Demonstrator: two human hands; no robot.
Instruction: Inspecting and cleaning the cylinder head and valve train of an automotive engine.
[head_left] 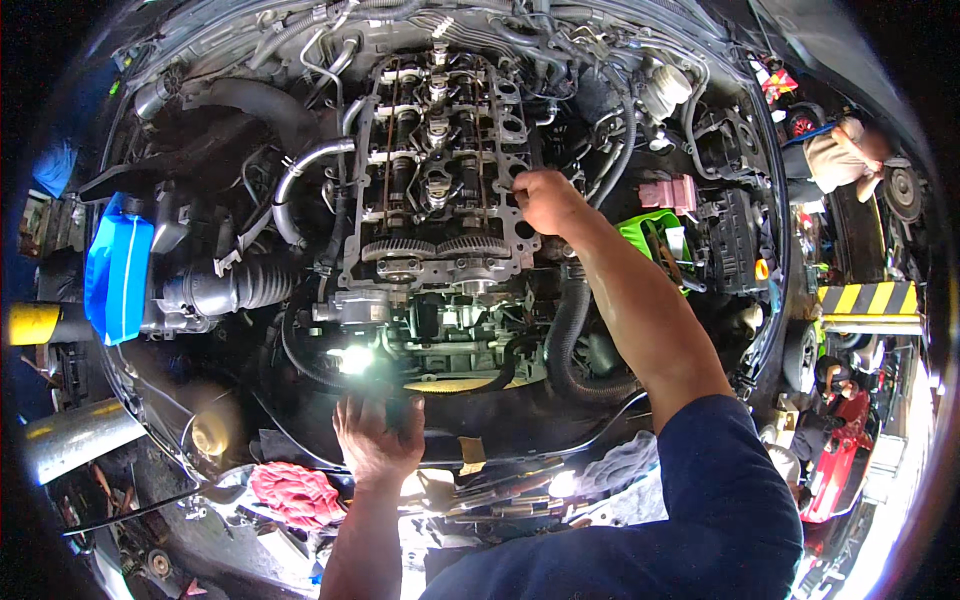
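An opened engine (437, 160) fills the middle, its camshafts, two toothed gears (435, 246) and row of round openings bare. My right hand (548, 203) is closed at the right edge of the cylinder head, beside those openings; whatever its fingers grip is hidden. At the front of the engine bay, my left hand (378, 440) lies on the dark front panel (310, 412), with its fingers stretched forward and the thumb apart. Just beyond its fingertips shines a bright work light (357, 358), whose body is lost in glare.
A blue container (120, 270) stands left of the ribbed air hose (235, 288). On the right are a bright green tray (655, 240) and a pink block (668, 194). Red cloth (296, 494) and several tools lie near me. Another person (845, 158) is at far right.
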